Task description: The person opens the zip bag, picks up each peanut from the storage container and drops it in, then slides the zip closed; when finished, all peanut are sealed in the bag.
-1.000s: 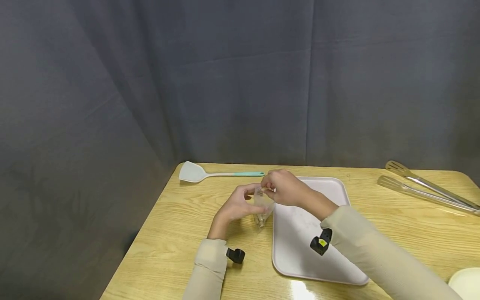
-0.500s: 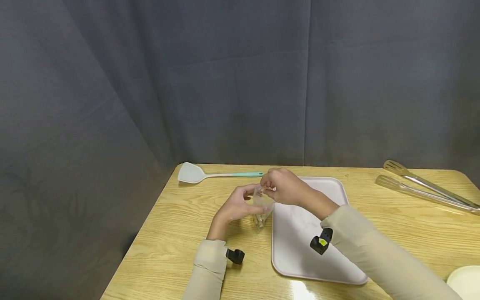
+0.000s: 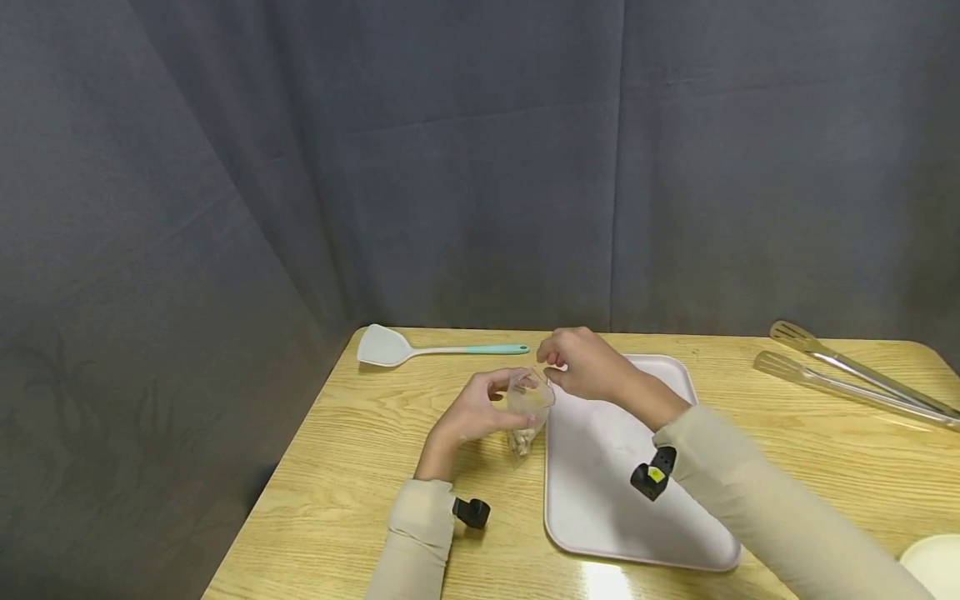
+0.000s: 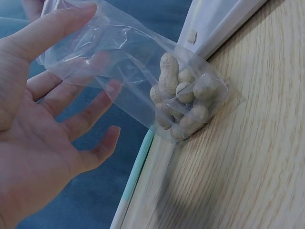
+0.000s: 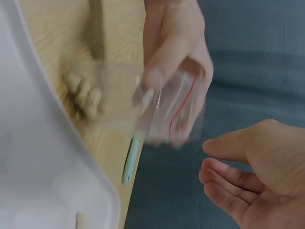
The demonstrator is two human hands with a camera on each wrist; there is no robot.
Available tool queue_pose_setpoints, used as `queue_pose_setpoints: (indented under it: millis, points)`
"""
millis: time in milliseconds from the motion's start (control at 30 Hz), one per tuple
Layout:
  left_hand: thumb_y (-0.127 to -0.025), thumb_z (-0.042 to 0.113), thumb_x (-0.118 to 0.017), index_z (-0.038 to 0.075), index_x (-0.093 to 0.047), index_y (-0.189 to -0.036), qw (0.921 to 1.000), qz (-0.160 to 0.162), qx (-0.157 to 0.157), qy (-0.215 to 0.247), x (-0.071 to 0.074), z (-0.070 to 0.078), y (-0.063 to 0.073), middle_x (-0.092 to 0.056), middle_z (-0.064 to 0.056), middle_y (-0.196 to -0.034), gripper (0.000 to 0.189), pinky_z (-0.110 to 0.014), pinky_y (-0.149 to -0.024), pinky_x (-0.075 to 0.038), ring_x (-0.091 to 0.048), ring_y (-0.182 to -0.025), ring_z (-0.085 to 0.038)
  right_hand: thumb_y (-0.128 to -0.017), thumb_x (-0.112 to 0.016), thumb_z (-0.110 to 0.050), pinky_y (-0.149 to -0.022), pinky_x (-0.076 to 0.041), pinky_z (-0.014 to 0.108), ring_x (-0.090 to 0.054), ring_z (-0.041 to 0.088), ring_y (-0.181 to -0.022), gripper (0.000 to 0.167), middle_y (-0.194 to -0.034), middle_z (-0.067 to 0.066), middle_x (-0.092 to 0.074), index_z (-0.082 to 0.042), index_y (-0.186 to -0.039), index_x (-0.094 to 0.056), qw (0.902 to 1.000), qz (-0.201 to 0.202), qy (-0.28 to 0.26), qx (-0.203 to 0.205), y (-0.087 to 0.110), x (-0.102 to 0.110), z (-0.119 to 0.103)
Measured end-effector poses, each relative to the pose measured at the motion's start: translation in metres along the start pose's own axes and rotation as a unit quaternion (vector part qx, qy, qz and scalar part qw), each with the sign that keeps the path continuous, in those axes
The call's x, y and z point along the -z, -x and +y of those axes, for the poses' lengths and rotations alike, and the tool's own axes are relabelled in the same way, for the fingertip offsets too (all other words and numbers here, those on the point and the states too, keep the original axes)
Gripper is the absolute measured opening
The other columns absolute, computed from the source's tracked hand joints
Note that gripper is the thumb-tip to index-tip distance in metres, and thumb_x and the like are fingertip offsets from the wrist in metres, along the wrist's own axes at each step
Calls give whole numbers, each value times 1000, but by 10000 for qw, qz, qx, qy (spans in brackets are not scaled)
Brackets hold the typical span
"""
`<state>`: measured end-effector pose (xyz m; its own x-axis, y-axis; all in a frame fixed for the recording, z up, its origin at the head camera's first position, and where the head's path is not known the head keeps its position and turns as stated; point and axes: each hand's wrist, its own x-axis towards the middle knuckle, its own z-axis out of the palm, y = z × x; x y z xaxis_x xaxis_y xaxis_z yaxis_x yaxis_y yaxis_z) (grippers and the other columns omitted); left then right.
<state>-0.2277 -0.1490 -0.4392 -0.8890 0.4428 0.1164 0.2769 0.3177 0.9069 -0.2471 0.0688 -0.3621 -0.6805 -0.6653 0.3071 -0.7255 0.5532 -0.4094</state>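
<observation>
My left hand (image 3: 474, 407) holds a clear zip bag (image 3: 531, 398) between thumb and fingers, beside the tray's left edge. Several peanuts in their shells (image 4: 183, 98) lie in the bag's bottom, which hangs close over the table. The bag's mouth gapes, and a red zip line (image 5: 183, 107) runs along it. Just right of that mouth is my right hand (image 3: 585, 362), apart from the bag, its fingers loosely bent. Between its thumb and fingertips (image 5: 209, 145) nothing shows in the right wrist view.
A pale tray (image 3: 600, 508) lies on the wooden table (image 3: 337, 492), with a single peanut (image 5: 81, 220) in it. A white spatula with a mint handle (image 3: 442, 349) lies at the back left, metal tongs (image 3: 862, 375) at the right. A cream dish (image 3: 937, 562) shows at the lower right.
The right hand, earlier with its fingertips at the bag's mouth and a small pale thing in them, has drawn away up and right. The bag's mouth now shows; the left hand stays put.
</observation>
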Motion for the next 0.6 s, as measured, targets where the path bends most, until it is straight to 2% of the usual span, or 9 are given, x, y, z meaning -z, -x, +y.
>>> queue_pose_setpoints:
  millis: [133,300,467,600]
  points:
    - [-76,13,-85,11,-62,-135,10000,50,82,-18,0,1,2,-66,2,-123,63,-42,-96,-46,-58,-112,-18,-81,-72,8,-71,-55,41,-65,25,-77,12,-84,11,-70,1,-91,-74,9996,36,136,-232,4,-3,25]
    - [-77,14,-85,9,-60,-137,10000,28,24,-65,-1,-1,2,-67,3,-122,65,-42,-99,-43,-57,-114,-16,-77,-73,7,-70,-54,43,-63,23,-73,11,-80,10,-68,1,-86,-71,9972,-333,406,-525,15,-15,54]
    - [-77,14,-85,11,-61,-137,9999,70,53,-133,-1,-1,3,-66,4,-123,65,-42,-98,-44,-57,-113,-14,-76,-73,6,-74,-54,44,-64,28,-80,13,-84,12,-68,3,-88,-71,9916,-809,474,-894,21,-28,72]
    - [-77,15,-85,12,-60,-137,9997,64,-6,-216,1,0,2,-66,2,-124,65,-42,-99,-43,-56,-116,-13,-75,-69,10,-70,-52,39,-60,22,-74,11,-77,6,-66,0,-79,-69,9919,-824,490,-836,24,-40,82]
